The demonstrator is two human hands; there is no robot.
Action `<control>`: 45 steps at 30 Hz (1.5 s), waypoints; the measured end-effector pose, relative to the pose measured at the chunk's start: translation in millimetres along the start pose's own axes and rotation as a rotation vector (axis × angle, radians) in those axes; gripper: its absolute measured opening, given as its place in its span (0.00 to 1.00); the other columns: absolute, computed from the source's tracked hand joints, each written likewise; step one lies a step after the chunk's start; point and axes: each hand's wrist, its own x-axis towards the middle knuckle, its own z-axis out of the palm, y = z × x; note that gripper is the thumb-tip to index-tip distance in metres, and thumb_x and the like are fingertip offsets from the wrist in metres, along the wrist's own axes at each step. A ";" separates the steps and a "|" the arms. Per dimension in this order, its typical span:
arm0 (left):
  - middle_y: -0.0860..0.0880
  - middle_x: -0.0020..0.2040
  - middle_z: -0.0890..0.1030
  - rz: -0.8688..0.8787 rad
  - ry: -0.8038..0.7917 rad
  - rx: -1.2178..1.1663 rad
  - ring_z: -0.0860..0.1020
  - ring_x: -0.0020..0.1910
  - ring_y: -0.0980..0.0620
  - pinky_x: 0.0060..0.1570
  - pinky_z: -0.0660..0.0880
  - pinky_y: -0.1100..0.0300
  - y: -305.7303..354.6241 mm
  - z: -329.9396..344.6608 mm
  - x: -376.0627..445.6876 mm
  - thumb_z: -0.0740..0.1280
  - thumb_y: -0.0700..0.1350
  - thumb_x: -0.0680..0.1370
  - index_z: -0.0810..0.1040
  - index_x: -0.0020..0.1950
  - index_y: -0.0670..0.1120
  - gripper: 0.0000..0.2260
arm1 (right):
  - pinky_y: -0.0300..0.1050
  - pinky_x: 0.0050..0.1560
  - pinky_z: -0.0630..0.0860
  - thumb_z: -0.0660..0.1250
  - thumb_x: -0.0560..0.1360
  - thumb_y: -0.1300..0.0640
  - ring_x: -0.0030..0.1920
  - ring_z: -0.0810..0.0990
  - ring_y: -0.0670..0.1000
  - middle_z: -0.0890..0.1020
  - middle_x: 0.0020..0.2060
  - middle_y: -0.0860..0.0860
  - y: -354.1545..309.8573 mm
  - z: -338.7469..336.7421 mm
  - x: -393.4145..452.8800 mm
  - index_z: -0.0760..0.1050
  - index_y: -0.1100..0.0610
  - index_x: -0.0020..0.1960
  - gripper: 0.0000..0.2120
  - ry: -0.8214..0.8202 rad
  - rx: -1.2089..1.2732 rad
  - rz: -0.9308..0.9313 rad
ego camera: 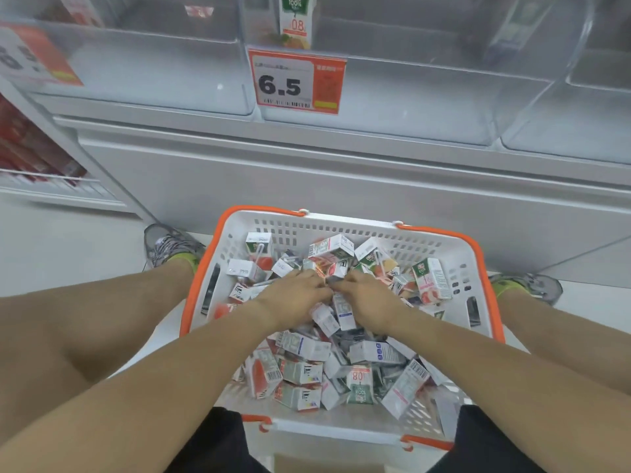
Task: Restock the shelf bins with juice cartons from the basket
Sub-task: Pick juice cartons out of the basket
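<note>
A white basket with orange handles sits on the floor between my legs, piled with several small juice cartons. My left hand and my right hand are both down in the pile near its middle, fingertips meeting, fingers curled around cartons. Small cartons show just under the two hands. Above stand clear plastic shelf bins; the middle one holds a single upright carton at the back.
An orange price tag reading 6.5 hangs on the middle bin's front. A white shelf base runs behind the basket. My shoes flank the basket. Red packages fill a lower shelf at left.
</note>
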 end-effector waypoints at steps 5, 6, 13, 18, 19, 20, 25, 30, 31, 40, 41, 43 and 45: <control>0.49 0.49 0.84 -0.384 0.160 -0.911 0.82 0.51 0.49 0.55 0.78 0.52 -27.3 -20.9 -22.0 0.78 0.49 0.72 0.77 0.51 0.44 0.15 | 0.46 0.48 0.69 0.57 0.84 0.51 0.53 0.77 0.59 0.71 0.57 0.57 -5.4 -1.4 10.5 0.68 0.53 0.70 0.16 -0.036 0.065 0.025; 0.46 0.47 0.85 -0.468 0.185 -1.090 0.83 0.49 0.47 0.55 0.79 0.51 -30.1 -27.2 -27.0 0.77 0.46 0.72 0.77 0.50 0.41 0.14 | 0.47 0.49 0.71 0.59 0.83 0.49 0.52 0.77 0.59 0.71 0.56 0.57 -7.3 -0.5 10.5 0.68 0.53 0.68 0.16 -0.058 0.100 0.039; 0.39 0.53 0.85 -0.744 0.233 -1.733 0.84 0.53 0.42 0.55 0.81 0.52 -34.2 -57.4 -47.1 0.73 0.46 0.75 0.79 0.56 0.35 0.17 | 0.50 0.48 0.78 0.75 0.69 0.54 0.47 0.79 0.54 0.78 0.49 0.51 -24.0 -9.3 0.8 0.72 0.52 0.50 0.15 0.005 0.255 0.123; 0.37 0.55 0.84 -0.668 0.291 -1.961 0.84 0.52 0.42 0.53 0.82 0.52 -29.2 -88.1 -50.9 0.73 0.45 0.70 0.79 0.59 0.39 0.19 | 0.48 0.39 0.82 0.79 0.64 0.60 0.40 0.84 0.53 0.79 0.49 0.52 -21.6 -85.7 -14.1 0.78 0.52 0.54 0.21 0.061 0.532 0.268; 0.37 0.54 0.84 -0.651 0.270 -1.918 0.84 0.52 0.41 0.53 0.82 0.51 -29.6 -97.4 -51.6 0.73 0.45 0.70 0.79 0.58 0.40 0.19 | 0.45 0.35 0.81 0.79 0.65 0.62 0.37 0.84 0.52 0.79 0.50 0.53 -22.0 -107.5 -18.8 0.78 0.53 0.55 0.21 0.067 0.612 0.286; 0.37 0.53 0.84 -0.640 0.226 -1.829 0.84 0.51 0.40 0.54 0.81 0.49 -31.0 -107.3 -53.0 0.73 0.45 0.70 0.78 0.59 0.40 0.19 | 0.43 0.33 0.80 0.79 0.66 0.65 0.35 0.83 0.52 0.78 0.51 0.54 -22.7 -129.6 -24.5 0.78 0.55 0.57 0.22 0.066 0.686 0.302; 0.35 0.48 0.85 -0.564 -0.072 -1.270 0.84 0.49 0.36 0.52 0.82 0.47 -38.1 -171.8 -62.5 0.74 0.39 0.74 0.76 0.61 0.40 0.17 | 0.40 0.44 0.82 0.71 0.72 0.69 0.44 0.84 0.54 0.84 0.51 0.64 -33.4 -226.4 -65.6 0.81 0.66 0.55 0.12 -0.124 0.770 0.233; 0.38 0.51 0.85 -0.352 -0.147 -1.184 0.83 0.44 0.44 0.43 0.82 0.56 -24.7 -245.9 -64.2 0.74 0.39 0.74 0.74 0.58 0.42 0.16 | 0.44 0.50 0.83 0.70 0.71 0.73 0.49 0.85 0.54 0.85 0.50 0.63 -40.3 -279.5 -100.8 0.79 0.66 0.51 0.10 -0.075 1.004 0.096; 0.38 0.52 0.85 -0.305 -0.121 -1.210 0.83 0.44 0.45 0.37 0.79 0.59 -21.9 -254.6 -63.8 0.75 0.41 0.74 0.74 0.58 0.41 0.16 | 0.46 0.52 0.83 0.71 0.69 0.72 0.50 0.85 0.56 0.84 0.52 0.64 -40.8 -283.4 -103.8 0.79 0.66 0.50 0.10 -0.044 1.116 0.067; 0.40 0.48 0.83 -0.010 0.166 -1.662 0.80 0.38 0.48 0.24 0.70 0.62 4.9 -263.7 -43.1 0.73 0.40 0.68 0.73 0.63 0.35 0.25 | 0.54 0.57 0.80 0.65 0.69 0.71 0.61 0.80 0.63 0.82 0.57 0.67 -67.5 -262.2 -97.6 0.77 0.68 0.47 0.07 0.429 1.993 0.063; 0.40 0.49 0.82 0.003 0.173 -1.654 0.80 0.39 0.48 0.24 0.70 0.62 7.0 -265.4 -40.0 0.74 0.40 0.69 0.74 0.63 0.37 0.24 | 0.54 0.58 0.80 0.66 0.68 0.70 0.63 0.79 0.63 0.81 0.58 0.67 -67.0 -259.1 -97.5 0.77 0.68 0.48 0.09 0.443 2.028 0.048; 0.41 0.47 0.83 -0.023 0.201 -1.617 0.80 0.37 0.50 0.24 0.71 0.62 12.5 -267.3 -33.5 0.75 0.42 0.70 0.79 0.59 0.41 0.18 | 0.54 0.60 0.79 0.68 0.68 0.70 0.62 0.80 0.62 0.79 0.61 0.67 -64.6 -254.1 -97.7 0.77 0.69 0.52 0.12 0.416 2.030 0.024; 0.42 0.43 0.83 -0.067 0.217 -1.583 0.78 0.33 0.52 0.23 0.72 0.63 17.4 -265.4 -24.2 0.75 0.47 0.71 0.80 0.57 0.39 0.18 | 0.55 0.62 0.79 0.71 0.66 0.68 0.56 0.80 0.60 0.79 0.61 0.66 -61.0 -250.4 -97.5 0.77 0.67 0.55 0.17 0.373 1.903 0.017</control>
